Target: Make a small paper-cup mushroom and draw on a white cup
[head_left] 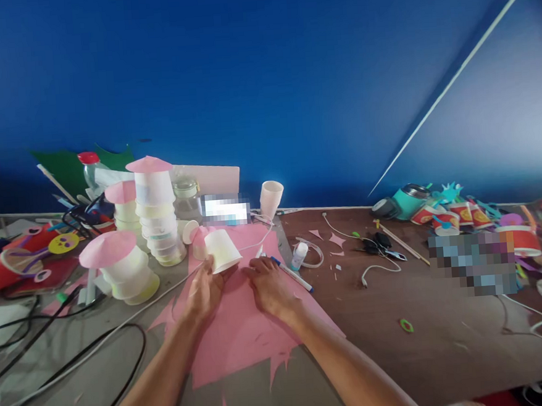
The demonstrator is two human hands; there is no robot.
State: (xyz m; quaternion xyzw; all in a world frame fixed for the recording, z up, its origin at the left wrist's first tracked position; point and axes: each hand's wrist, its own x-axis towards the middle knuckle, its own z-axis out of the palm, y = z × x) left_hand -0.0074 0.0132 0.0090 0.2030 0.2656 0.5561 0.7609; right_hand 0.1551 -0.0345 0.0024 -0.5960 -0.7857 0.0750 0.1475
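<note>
My left hand (207,292) grips a white paper cup (222,250), tilted above a large pink paper sheet (238,338). My right hand (273,287) rests on that sheet with nothing visible in it, its fingers stretched out beside the cup. Just right of the fingers lies a white marker with blue ends (297,276), and a small white bottle (299,256) is behind it. To the left are towers of stacked white cups (156,202) with pink cone tops (149,164), and a shorter stack (126,272) leans in front of them.
An upright cup (271,197) stands by the blue wall. Cables (135,327) run over the left side. Pink scraps (336,240), keys (395,254) and a green ring (406,325) lie on the right. Farther right are red cups (519,241) and a teal container (410,202).
</note>
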